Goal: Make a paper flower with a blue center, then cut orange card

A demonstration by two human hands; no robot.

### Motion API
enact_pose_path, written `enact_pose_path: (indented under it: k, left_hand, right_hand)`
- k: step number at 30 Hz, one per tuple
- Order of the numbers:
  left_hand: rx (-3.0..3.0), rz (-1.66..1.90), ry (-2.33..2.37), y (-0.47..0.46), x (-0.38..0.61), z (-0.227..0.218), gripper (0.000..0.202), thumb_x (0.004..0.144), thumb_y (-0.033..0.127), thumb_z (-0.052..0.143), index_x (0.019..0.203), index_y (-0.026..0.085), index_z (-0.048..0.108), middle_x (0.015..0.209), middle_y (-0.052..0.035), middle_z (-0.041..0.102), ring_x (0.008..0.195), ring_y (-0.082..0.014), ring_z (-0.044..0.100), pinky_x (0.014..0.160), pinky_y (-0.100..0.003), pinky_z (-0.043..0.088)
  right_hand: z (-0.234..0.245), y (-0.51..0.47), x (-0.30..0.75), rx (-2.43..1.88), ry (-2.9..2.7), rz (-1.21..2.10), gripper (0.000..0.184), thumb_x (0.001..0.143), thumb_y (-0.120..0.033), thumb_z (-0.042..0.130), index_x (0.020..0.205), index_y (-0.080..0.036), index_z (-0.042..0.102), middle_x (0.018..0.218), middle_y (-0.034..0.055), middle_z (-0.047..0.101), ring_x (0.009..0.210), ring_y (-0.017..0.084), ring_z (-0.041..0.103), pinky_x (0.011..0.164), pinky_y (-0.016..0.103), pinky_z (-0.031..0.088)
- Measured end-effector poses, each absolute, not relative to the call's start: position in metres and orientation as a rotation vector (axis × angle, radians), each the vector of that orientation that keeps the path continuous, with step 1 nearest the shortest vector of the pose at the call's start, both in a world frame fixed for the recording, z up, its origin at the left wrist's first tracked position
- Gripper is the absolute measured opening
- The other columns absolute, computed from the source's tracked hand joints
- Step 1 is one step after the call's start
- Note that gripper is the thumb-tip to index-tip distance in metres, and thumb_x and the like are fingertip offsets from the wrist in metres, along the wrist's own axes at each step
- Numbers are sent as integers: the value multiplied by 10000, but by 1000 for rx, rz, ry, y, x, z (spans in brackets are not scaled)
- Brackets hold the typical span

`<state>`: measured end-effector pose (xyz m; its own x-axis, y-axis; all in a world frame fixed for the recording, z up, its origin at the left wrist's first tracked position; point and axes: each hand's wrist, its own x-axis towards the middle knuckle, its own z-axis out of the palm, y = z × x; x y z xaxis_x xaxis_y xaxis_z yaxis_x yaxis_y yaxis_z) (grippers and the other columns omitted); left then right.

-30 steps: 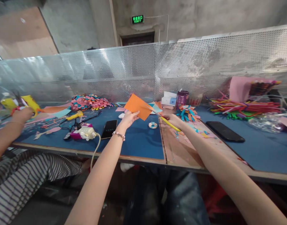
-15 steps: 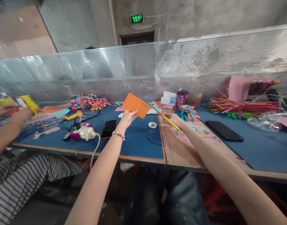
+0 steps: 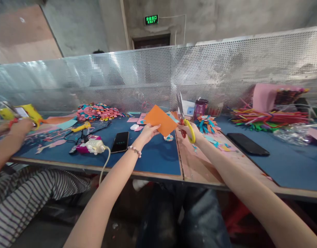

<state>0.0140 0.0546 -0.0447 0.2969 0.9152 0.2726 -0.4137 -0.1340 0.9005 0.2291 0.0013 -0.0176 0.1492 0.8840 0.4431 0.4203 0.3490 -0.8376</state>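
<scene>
One orange sheet [image 3: 160,120] is pinched mid-frame by the left hand [image 3: 148,134]. Right of centre, the right hand [image 3: 196,133] wraps fingers round scissors [image 3: 186,123].

Paper [image 3: 159,119]: orange, flat, four-cornered, tilted with one corner up; held by its lower edge in the left hand [image 3: 147,133], its right corner at the right hand's [image 3: 196,132] fingertips; scissors [image 3: 180,107]: yellow-and-red handles in the right hand, metal blades pointing up, beside the paper.

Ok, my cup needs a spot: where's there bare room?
Bare blue tabletop shows between the left forearm and brown board, and between the right phone and the near edge. Crowded: around the yellow-handled tool and coloured strands.
</scene>
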Motion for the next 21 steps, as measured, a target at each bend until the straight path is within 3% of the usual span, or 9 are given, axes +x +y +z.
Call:
enact_pose_path:
  k: [5,10,17,21]
  left_hand:
    - [1215,1245,541,50,13,-41,322,779,116,727,1095,121,666,1199,-158,685,923,-238,716,936,-465,545]
    - [1216,1262,524,51,13,-42,346,784,137,727,1119,112,648,1237,-167,665,969,-244,703,907,-438,561]
    - [1232,1239,510,51,13,-43,354,767,172,760,1098,120,648,1241,-165,663,969,-250,704,903,-426,567]
    - [1244,1201,504,49,14,-42,350,759,175,768,1081,117,644,1219,-165,673,934,-245,711,898,-435,569]
  right_hand:
    - [-13,-3,224,-1213,-1404,553,296,960,-338,570,1192,-156,598,1165,87,618,959,188,631,817,375,552]
    - [-8,-12,216,-1166,-1375,583,318,952,-341,584,1208,-153,585,1149,84,619,945,186,637,793,370,558]
    - [-3,-24,212,-1135,-1388,614,218,955,-330,583,1090,-169,642,1023,73,680,822,144,646,726,285,553]
    - [-2,-23,214,-1134,-1398,632,202,937,-294,612,1089,-167,653,921,60,704,837,175,642,710,275,541]
